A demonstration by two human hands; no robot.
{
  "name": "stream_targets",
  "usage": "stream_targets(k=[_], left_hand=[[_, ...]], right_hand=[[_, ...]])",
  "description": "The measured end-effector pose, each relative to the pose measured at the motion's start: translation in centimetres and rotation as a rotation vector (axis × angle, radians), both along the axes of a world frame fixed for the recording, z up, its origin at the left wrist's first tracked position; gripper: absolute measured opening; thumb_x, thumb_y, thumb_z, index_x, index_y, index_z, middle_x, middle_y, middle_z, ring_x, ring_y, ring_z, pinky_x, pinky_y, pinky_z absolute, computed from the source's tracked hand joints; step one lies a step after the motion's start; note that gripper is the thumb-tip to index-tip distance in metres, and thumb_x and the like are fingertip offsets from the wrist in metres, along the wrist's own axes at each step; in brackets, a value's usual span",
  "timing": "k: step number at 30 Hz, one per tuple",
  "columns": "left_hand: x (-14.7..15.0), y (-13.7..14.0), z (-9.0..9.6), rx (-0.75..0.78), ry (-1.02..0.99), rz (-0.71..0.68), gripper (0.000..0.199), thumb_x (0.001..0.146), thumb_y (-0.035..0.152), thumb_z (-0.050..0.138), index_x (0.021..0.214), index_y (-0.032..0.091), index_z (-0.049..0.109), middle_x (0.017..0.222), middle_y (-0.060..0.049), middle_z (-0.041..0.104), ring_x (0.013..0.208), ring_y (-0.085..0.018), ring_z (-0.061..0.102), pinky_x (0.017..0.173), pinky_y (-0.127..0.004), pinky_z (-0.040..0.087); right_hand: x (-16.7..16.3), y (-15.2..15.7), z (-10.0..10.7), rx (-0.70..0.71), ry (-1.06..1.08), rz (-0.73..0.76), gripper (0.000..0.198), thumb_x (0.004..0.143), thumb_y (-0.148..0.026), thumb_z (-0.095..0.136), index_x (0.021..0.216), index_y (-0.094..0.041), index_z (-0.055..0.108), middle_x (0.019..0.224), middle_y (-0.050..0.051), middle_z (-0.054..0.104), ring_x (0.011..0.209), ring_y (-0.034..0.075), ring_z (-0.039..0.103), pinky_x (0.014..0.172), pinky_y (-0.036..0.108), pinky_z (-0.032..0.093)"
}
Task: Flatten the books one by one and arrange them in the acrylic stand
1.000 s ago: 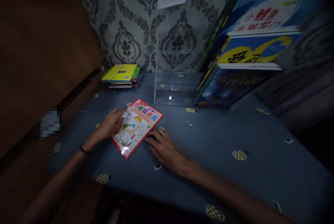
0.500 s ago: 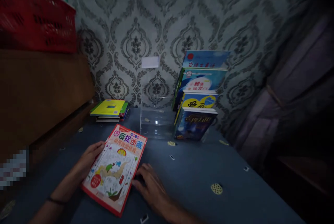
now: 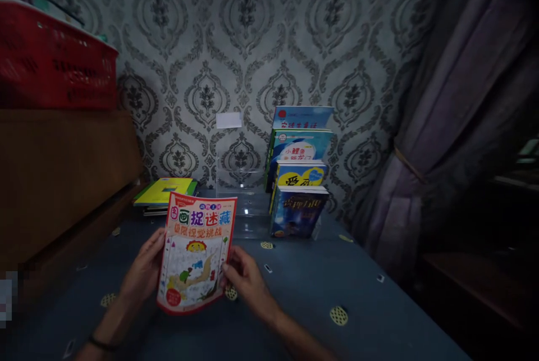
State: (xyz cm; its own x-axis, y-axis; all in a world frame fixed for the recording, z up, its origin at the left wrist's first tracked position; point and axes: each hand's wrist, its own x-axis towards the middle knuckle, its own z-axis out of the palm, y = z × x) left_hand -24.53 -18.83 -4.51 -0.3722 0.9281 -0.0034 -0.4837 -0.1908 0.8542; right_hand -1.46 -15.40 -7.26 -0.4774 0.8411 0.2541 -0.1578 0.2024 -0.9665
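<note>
1. Two bare hands hold one thin book between them: the left hand (image 3: pixel 142 271), with a black band (image 3: pixel 101 343) at its wrist, grips the left edge, its fingertips hidden behind; the right hand (image 3: pixel 249 282) pinches the right edge, thumb in front and fingers behind.
2. The book is a red-bordered paperback (image 3: pixel 197 260) with colourful Chinese characters and a cartoon sun on its cover. It is tilted up, cover towards the camera, its lower edge bowed, over the left part of the dark blue patterned tabletop (image 3: pixel 298 299); whether it touches the cloth cannot be told.
3. A flat pile of books, yellow one on top (image 3: pixel 166 190), lies at the tabletop's far left corner, partly hidden by the paperback.
4. Near the far edge stands a clear plastic tiered rack (image 3: pixel 248 229). Its right side bears, front to back, a dark blue book (image 3: pixel 297 215), a yellow-and-blue book (image 3: pixel 301 177), a turquoise book (image 3: pixel 311 145) and a pale blue book (image 3: pixel 303 117). A small white card (image 3: pixel 228 120) shows above its left side.
5. Along the left edge, a red plastic basket (image 3: pixel 59 63) sits on a brown wooden cabinet (image 3: pixel 63 181).
6. Beyond the right edge hangs a tied purplish curtain (image 3: pixel 446 125); behind everything is grey damask wallpaper (image 3: pixel 248 69).
</note>
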Motion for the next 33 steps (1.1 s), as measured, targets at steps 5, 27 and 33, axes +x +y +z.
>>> stream_targets(k=[5, 27, 33], left_hand=[[-1.2, -0.1, -0.5, 0.031, 0.355, -0.14, 0.048, 0.065, 0.057, 0.087, 0.093, 0.019, 0.078, 0.094, -0.008, 0.078, 0.094, -0.026, 0.072, 0.081, -0.031, 0.059], [-3.3, -0.5, 3.3, 0.001, 0.746, -0.174, 0.028, 0.068, 0.03, 0.086, 0.094, 0.024, 0.077, 0.069, -0.003, 0.072, 0.057, -0.02, 0.064, 0.053, -0.022, 0.052], [-2.7, 0.5, 5.6, 0.035, 0.768, -0.215, 0.039, 0.064, 0.024, 0.086, 0.102, 0.024, 0.079, 0.082, -0.005, 0.077, 0.075, -0.025, 0.068, 0.056, -0.022, 0.052]], right_hand=[[1.3, -0.5, -1.2, 0.189, -0.234, -0.141, 0.028, 0.092, -0.044, 0.059, 0.107, -0.022, 0.068, 0.097, 0.007, 0.072, 0.091, 0.024, 0.067, 0.085, 0.039, 0.057], [1.6, 1.6, 2.3, 0.399, -0.343, -0.205, 0.022, 0.097, -0.028, 0.05, 0.115, -0.027, 0.062, 0.114, 0.007, 0.071, 0.107, 0.026, 0.065, 0.096, 0.041, 0.052], [2.2, 2.7, 4.3, 0.451, -0.385, -0.224, 0.026, 0.097, -0.031, 0.048, 0.119, -0.024, 0.061, 0.116, 0.009, 0.072, 0.106, 0.027, 0.067, 0.095, 0.043, 0.052]])
